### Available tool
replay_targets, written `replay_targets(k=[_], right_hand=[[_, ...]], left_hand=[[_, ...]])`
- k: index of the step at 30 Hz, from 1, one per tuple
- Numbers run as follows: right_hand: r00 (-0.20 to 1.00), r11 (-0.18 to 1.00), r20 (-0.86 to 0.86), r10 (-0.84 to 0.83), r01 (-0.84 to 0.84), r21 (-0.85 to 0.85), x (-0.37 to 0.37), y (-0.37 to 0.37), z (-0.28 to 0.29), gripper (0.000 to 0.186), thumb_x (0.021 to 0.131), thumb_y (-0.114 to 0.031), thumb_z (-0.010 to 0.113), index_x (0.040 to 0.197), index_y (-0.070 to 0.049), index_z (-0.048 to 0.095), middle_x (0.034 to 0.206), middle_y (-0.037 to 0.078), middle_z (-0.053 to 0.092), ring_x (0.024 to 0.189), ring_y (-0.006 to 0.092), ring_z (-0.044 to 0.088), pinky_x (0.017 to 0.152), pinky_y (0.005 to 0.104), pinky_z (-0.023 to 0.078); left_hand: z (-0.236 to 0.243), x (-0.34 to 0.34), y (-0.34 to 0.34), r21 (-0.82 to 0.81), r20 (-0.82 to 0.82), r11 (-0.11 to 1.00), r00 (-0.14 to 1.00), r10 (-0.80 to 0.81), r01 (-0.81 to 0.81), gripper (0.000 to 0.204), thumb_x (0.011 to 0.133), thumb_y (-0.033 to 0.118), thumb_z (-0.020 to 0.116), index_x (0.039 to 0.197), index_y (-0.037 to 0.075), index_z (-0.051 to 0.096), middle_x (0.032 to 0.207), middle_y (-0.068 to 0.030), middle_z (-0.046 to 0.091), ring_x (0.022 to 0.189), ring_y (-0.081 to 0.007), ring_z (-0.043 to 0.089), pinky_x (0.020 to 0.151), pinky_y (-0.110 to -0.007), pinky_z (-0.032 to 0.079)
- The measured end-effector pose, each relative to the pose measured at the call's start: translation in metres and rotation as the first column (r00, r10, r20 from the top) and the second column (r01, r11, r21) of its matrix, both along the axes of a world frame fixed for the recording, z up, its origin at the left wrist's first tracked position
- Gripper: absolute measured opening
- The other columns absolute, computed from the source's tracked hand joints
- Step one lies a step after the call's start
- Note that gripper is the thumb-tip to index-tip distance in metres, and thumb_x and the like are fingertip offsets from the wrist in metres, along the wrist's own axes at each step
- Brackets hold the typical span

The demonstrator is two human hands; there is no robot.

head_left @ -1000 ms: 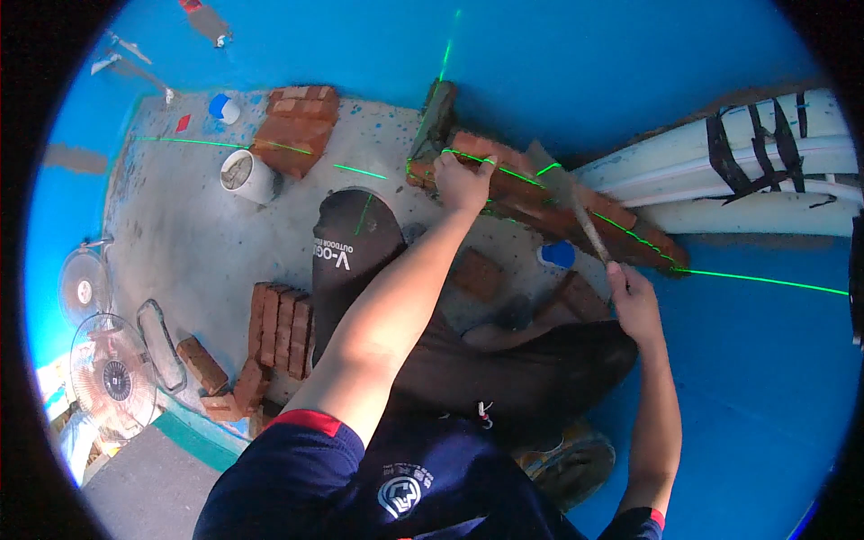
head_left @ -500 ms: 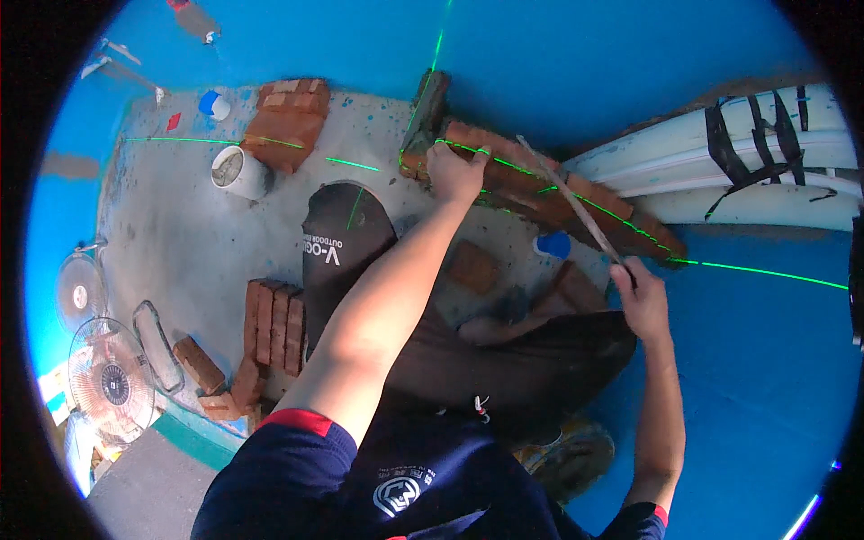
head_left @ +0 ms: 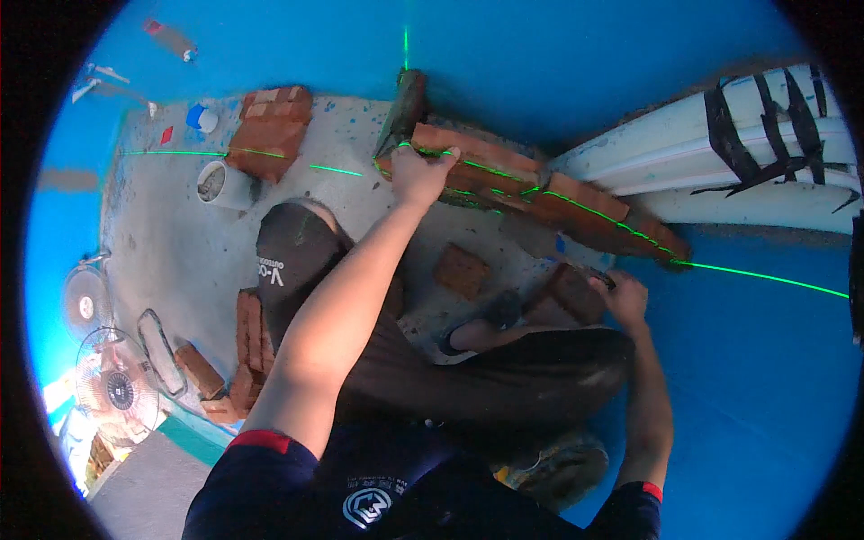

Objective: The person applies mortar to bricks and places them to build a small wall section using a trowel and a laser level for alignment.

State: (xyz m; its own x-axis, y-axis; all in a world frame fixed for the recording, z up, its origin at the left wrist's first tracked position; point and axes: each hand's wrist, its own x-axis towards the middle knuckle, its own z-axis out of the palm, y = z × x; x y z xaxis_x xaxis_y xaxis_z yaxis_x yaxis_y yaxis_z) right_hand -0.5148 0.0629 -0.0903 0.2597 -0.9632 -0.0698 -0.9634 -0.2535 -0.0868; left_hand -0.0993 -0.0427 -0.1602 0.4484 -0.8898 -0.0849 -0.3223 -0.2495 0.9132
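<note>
Brick wall [head_left: 589, 207] seemingly part-laid; left hand [head_left: 421, 175] touching its left end, grip unclear; right hand [head_left: 623, 297] grasping trowel [head_left: 596, 273] near it; loose brick [head_left: 462, 270] before it.

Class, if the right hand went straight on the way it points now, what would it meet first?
The right hand, holding a dark-handled tool, would probably meet the low brick wall first, though depth is unclear from this one view.

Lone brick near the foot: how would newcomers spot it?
Find the low brick row along the blue wall. Between it and the dark trousers, on grey floor, lies the lone brick. Unlike the floor brick nearest the right hand, it has floor showing all round.
</note>
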Motion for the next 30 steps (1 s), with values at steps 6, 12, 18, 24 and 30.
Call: replay_targets(k=[6,12,18,24,30], right_hand=[[0.989,0.994,-0.101,-0.111,0.108,-0.032,-0.013,-0.016,-0.024,0.048,0.078,-0.059,0.063,0.089,-0.012,0.07,0.079,0.011,0.066,0.068,0.032,0.064,0.056,0.0418,0.048],[0.992,0.993,0.055,-0.109,0.111,-0.036,-0.01,-0.022,-0.013,0.05,0.076,-0.056,0.067,0.092,-0.008,0.069,0.084,0.011,0.066,0.074,0.0318,0.065,0.06,0.0407,0.05],[0.979,0.988,0.139,-0.149,0.154,-0.02,-0.009,-0.016,-0.004,0.048,0.071,-0.051,0.074,0.092,-0.008,0.069,0.09,0.011,0.066,0.078,0.0297,0.066,0.062,0.0395,0.05],[0.98,0.992,0.164,-0.111,0.118,-0.033,-0.001,-0.014,0.028,0.042,0.072,-0.043,0.077,0.086,-0.005,0.067,0.082,0.01,0.064,0.071,0.0286,0.063,0.06,0.0376,0.049],[0.954,0.991,0.288,-0.088,0.113,-0.074,-0.017,-0.001,0.032,0.037,0.075,-0.037,0.077,0.083,-0.003,0.065,0.075,0.011,0.059,0.066,0.0268,0.059,0.058,0.0339,0.046]], left_hand=[[0.023,-0.002,-0.001,0.012,-0.098,0.999,0.994,-0.052,0.053,0.043,0.079,0.024,0.077,0.107,-0.002,0.057,0.104,-0.0105,0.063,0.095,-0.0201,0.06,0.081,-0.036,0.047],[0.032,-0.008,0.003,-0.063,-0.23,0.998,0.972,-0.038,0.024,0.045,0.074,0.024,0.08,0.098,-0.007,0.059,0.098,-0.0157,0.064,0.087,-0.0241,0.063,0.075,-0.036,0.049],[0.03,-0.006,0.005,-0.067,-0.279,0.997,0.959,-0.042,0.025,0.045,0.075,0.024,0.079,0.098,-0.008,0.059,0.099,-0.0155,0.063,0.088,-0.0238,0.062,0.076,-0.037,0.048],[0.01,0.006,0.001,-0.024,-0.15,0.999,0.988,-0.035,0.032,0.055,0.072,0.036,0.079,0.097,-0.008,0.059,0.104,-0.0221,0.058,0.097,-0.0351,0.057,0.085,-0.043,0.045],[-0.008,0.0,-0.004,-0.028,-0.096,0.999,0.995,-0.035,0.033,0.058,0.072,0.04,0.078,0.098,-0.008,0.06,0.106,-0.0245,0.057,0.106,-0.0379,0.051,0.091,-0.044,0.042]])
